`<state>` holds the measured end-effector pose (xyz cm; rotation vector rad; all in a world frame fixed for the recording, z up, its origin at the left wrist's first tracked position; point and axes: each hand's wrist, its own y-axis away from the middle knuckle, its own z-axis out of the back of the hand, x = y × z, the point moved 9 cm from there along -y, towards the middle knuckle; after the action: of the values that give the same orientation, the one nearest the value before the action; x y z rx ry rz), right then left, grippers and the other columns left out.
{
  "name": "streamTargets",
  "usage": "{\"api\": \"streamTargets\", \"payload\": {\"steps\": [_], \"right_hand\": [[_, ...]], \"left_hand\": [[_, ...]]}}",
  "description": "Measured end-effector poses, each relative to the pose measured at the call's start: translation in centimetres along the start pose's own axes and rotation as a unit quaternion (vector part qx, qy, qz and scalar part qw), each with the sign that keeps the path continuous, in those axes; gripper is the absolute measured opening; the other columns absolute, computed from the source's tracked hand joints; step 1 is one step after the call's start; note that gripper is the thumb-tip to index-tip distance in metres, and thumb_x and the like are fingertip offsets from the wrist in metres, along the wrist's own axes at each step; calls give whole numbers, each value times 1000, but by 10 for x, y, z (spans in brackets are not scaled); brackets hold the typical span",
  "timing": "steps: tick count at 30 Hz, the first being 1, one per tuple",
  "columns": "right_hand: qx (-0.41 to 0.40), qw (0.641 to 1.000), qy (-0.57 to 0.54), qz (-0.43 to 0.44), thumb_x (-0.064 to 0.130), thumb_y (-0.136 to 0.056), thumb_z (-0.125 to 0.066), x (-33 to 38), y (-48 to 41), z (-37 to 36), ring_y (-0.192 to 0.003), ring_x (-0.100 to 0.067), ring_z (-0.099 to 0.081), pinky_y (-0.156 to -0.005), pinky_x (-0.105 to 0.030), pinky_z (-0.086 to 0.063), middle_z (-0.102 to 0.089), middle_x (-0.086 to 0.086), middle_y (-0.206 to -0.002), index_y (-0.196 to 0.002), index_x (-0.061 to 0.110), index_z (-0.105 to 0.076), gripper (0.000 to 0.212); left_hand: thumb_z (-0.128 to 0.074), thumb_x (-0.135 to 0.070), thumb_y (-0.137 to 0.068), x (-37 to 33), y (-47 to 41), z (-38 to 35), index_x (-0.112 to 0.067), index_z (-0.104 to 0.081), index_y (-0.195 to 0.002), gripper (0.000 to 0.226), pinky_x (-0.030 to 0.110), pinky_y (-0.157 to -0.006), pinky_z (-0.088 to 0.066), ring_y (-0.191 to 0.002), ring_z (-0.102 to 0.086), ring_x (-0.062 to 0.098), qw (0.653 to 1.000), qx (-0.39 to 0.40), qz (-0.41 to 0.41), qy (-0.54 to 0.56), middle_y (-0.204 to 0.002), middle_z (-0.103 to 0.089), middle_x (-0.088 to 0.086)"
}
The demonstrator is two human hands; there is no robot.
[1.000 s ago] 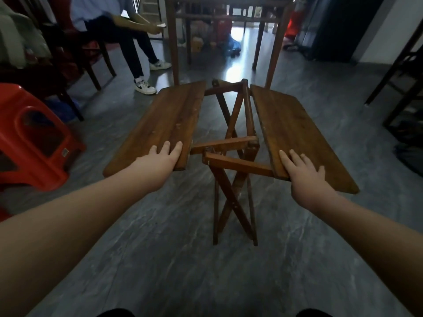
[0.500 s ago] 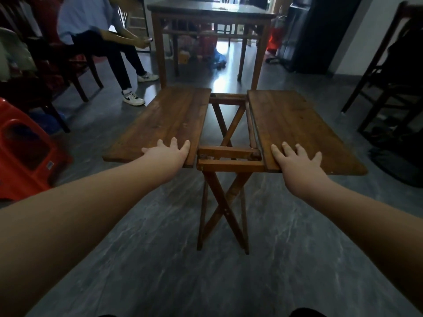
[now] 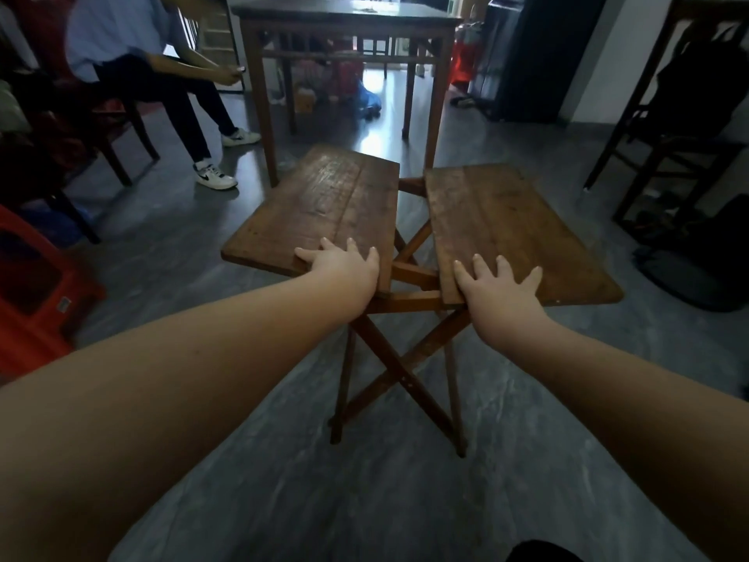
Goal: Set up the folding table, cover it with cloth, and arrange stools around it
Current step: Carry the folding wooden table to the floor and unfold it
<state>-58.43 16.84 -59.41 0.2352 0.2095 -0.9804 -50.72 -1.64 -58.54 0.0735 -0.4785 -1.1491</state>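
The person is working on the first step: opening the folding table (image 3: 409,237), which is standing on the grey floor (image 3: 364,500) just in front of a taller dark table (image 3: 344,18). Its two wooden leaves are lying nearly flat, yet a gap is showing between them over the crossed legs (image 3: 399,375), so the top looks not quite closed. No cloth is in view, and the only likely stool (image 3: 36,294), red plastic, is sitting well to the left of the folding table.

Both arms are reaching forward, nearly straight. The left hand (image 3: 346,273) is resting palm down on the near inner corner of the left leaf (image 3: 324,208), fingers (image 3: 373,255) spread wide and flat, gripping nothing. The right hand (image 3: 496,292) is doing the same on the near inner corner of the right leaf (image 3: 514,225), its fingers (image 3: 480,265) fanned.

Next, the leaves probably need pressing down and together until the gap closes and the frame settles, with fingertips kept out of the seam.
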Motion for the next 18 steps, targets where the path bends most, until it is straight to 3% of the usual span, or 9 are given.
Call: {"api": "streamTargets", "payload": {"steps": [9,18], "right_hand": [[35,998,-46,2,-2,-92,-52,-2,1,-30,-152,-42,5,-109,-79,-3,7,-6,-168,-159,31,11,97],[65,995,-71,-11,5,-91,-61,15,0,-63,-152,-40,10,-111,-78,1,11,-5,-168,-157,31,15,105]], "left_hand": [[-56,-6,-95,-34,-6,-23,-26,11,-157,93,82,-100,-23,-144,-5,58,999,49,-7,23,-165,8,15],[-59,-4,-92,-49,2,-54,-23,17,-156,101,75,-107,-24,-146,-4,54,998,53,-36,9,-165,12,12]]}}
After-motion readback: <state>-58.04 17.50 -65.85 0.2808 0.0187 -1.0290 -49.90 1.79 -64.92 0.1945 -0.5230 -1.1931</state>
